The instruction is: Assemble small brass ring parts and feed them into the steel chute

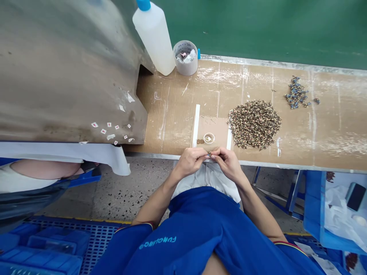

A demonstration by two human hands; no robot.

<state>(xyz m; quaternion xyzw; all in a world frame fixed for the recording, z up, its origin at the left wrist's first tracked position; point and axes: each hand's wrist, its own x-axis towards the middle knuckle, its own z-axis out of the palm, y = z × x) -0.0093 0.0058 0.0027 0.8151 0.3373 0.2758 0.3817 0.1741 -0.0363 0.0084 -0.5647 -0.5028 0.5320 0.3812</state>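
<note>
**Tan card below two grips closed on one small part**

The left grip (189,162) and the right grip (228,164) meet at the table's front edge, neither one apart. Their fingertips (205,156) press in from both sides on a small bluish part (209,154), too small to make out in detail. The part sits just above a tan card pad (210,130), which the hands nearly touch. On the pad lies a clear ring (209,138) with something pale inside, and white tape strips (196,120) run beside the pad.

Just to the right spreads a large mottled brown heap of small parts (254,124). Farther right lies a far smaller blue-grey heap (296,93), so most of the pieces in view sit in the brown pile.

All of this rests on the cardboard-covered table (172,114). Toward the back stand a white plastic bottle (153,34) with a blue cap and a grey cup of scraps (185,57), against a green wall (272,26).
</note>
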